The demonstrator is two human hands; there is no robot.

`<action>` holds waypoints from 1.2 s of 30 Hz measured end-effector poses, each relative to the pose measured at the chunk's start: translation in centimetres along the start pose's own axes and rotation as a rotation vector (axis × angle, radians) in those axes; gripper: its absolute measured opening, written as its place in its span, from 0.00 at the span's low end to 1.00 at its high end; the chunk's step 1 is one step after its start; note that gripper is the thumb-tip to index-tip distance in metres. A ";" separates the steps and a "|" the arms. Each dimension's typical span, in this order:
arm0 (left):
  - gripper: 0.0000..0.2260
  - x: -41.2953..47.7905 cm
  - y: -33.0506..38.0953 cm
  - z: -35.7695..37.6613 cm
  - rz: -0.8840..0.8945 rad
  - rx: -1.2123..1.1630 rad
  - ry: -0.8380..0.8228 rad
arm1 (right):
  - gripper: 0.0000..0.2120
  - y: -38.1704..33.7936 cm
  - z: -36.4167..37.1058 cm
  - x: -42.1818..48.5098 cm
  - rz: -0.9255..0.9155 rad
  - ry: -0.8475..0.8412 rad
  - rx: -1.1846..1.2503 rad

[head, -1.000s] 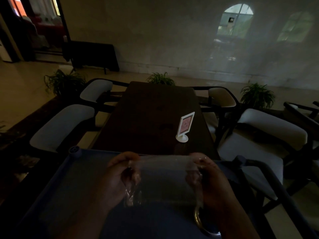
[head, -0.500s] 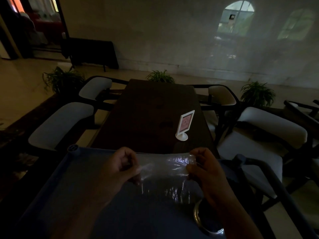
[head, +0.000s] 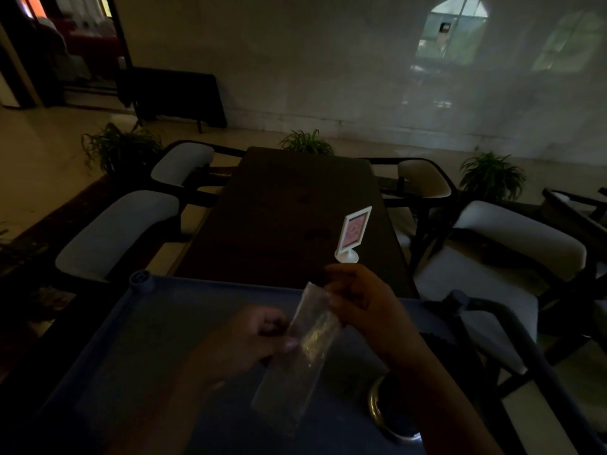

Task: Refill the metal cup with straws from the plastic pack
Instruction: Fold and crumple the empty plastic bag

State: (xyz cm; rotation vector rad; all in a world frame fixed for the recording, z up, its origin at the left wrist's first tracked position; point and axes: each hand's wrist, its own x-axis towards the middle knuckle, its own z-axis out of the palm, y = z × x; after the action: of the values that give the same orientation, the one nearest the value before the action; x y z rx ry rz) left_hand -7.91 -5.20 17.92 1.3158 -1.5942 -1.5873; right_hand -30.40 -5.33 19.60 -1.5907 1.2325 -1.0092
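The plastic pack [head: 310, 346] hangs tilted near the metal cup [head: 375, 409], right hand [head: 361, 303] pinching its top and left hand [head: 243, 343] gripping its middle, likely steadying it for opening.

Dim light & motion blur smear the left hand [head: 243, 343] beside the plastic pack [head: 295, 353], so whether its fingers actually grip the film can't be told, nor can any straws be made out inside. The right hand [head: 361, 303] covers the pack's top corner, and its forearm hides the right side of the metal cup [head: 376, 410], w/ only a curved bit of rim showing. Both forearms and the blue tray [head: 147, 339] run off the bottom edge; print on the small table sign [head: 354, 229] is too small to read.
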 end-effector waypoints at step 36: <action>0.12 -0.5 -1.0 1.0 0.120 -0.531 0.096 | 0.08 1.8 2.7 -3.2 0.203 0.126 0.546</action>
State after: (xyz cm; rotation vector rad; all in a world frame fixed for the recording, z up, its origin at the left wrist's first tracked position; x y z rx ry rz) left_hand -8.32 -4.18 16.93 0.9708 -1.0652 -1.6878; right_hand -28.97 -2.05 16.81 -0.9747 1.0557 -1.2002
